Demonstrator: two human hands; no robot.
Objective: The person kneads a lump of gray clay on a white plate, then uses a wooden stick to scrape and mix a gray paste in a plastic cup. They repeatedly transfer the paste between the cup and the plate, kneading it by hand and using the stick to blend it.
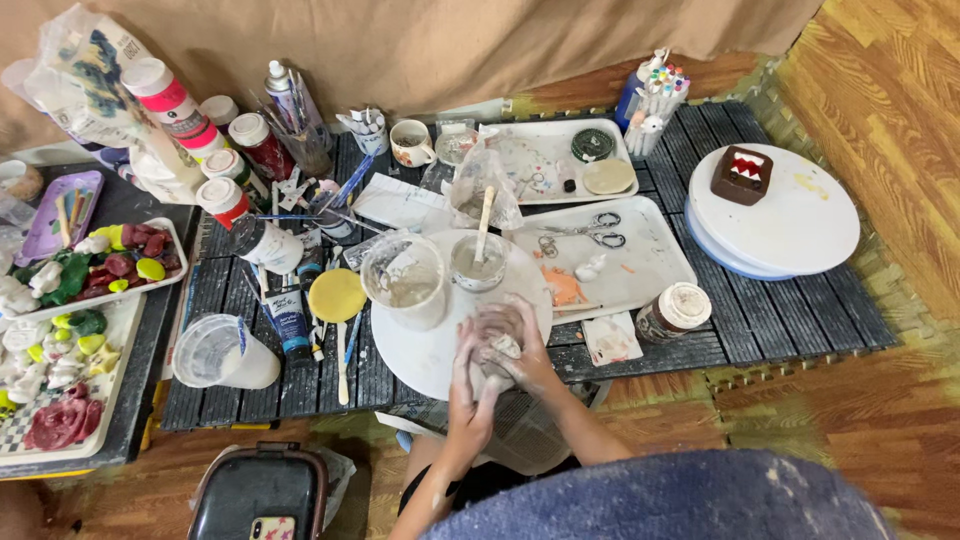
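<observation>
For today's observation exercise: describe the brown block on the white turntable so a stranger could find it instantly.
Start at the dark slatted mat, then look to its right end, where a round white turntable sits. The brown block stands near its left edge, the only object there, with a red and white zigzag mouth.

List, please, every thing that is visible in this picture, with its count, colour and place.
clay lump: one, grey, between both hands over the round board
round board: one, white, table centre
plastic cups: two, clear, clay-smeared, on the board; the right one holds a wooden stick
scissors: one pair, grey, on the near white tray
turntable: one, white, far right, carrying a brown block
paint bottles: several, white caps, mostly red, upper left
yellow disc: one, left of the board
jar: one, white lid, right of the board
left hand: clay-coated, gripping the lump
right hand: clay-coated, gripping the lump
</observation>
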